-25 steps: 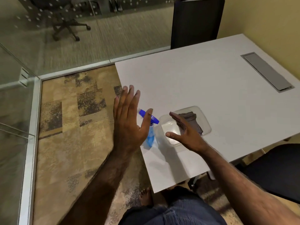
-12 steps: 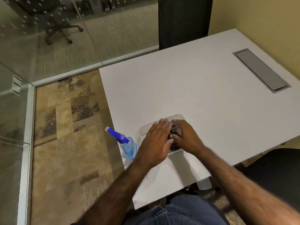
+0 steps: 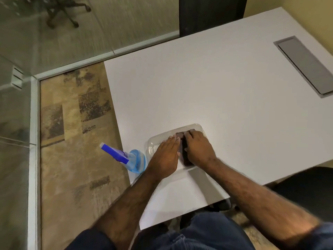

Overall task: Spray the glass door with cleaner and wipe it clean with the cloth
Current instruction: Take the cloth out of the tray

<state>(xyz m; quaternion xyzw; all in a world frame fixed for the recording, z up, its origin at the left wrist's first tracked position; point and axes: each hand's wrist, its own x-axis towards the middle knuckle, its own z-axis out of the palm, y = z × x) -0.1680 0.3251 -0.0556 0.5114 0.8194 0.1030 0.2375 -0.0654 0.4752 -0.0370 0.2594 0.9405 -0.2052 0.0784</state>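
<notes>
A dark grey-brown cloth (image 3: 184, 156) lies in a clear plastic tray (image 3: 151, 143) near the front left corner of the white table (image 3: 207, 83). My right hand (image 3: 199, 150) rests on the cloth with its fingers curled over it. Flat and palm down in the tray lies my left hand (image 3: 166, 154), against the cloth's left side, fingers straight. A spray bottle (image 3: 136, 160) of blue cleaner with a blue nozzle stands at the table's left edge, just left of my left wrist. The glass door (image 3: 14, 168) runs along the left side.
A glass wall (image 3: 90, 33) closes the back, with an office chair behind it. A black chair back (image 3: 210, 13) stands at the table's far side, another dark seat (image 3: 306, 188) at the right. A grey cable hatch (image 3: 304, 65) is set in the table. Patterned carpet (image 3: 72, 159) lies between table and door.
Both hands came down from the air onto the tray. The right hand settled on the cloth and the left beside it; over the last half second they have stayed there.
</notes>
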